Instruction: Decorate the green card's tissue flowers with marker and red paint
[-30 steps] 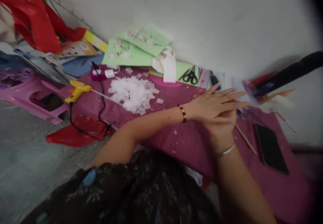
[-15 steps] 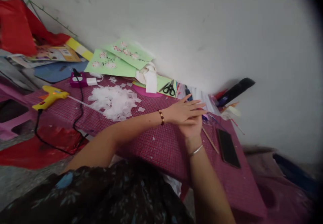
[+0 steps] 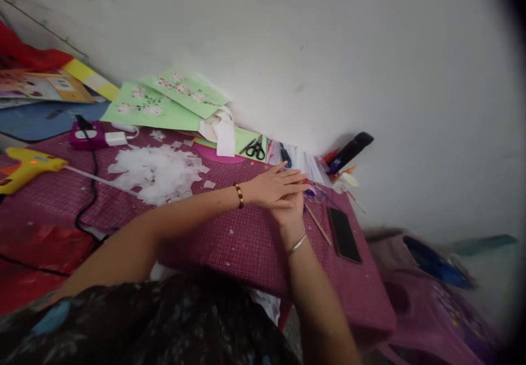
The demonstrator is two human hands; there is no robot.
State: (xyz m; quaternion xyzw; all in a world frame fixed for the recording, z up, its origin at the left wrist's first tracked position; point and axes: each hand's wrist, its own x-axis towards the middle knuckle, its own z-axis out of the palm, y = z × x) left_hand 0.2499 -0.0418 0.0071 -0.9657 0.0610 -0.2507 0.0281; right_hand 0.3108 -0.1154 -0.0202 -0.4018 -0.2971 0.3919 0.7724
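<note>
My left hand, with a beaded bracelet at its wrist, lies flat across my right hand, its fingers stretched out and apart. Palm against palm, the two hands touch above the table. A silver bangle circles my right wrist; the left hand covers the right fingers, so how they are bent is hidden. I can make out nothing held between the hands. Just beyond the left fingers lies a dark blue tool, perhaps a cutter. A thin wooden stick and a phone rest to the right of the hands.
On the checked table are a heap of white cut pieces, a yellow glue gun with a cord, and a purple power socket. Black scissors and green flower-decorated sheets lie along the wall. A pink chair stands right.
The view has swung to the right, so the table and its things sit further left. My hands stay laid together, the left over the right.
</note>
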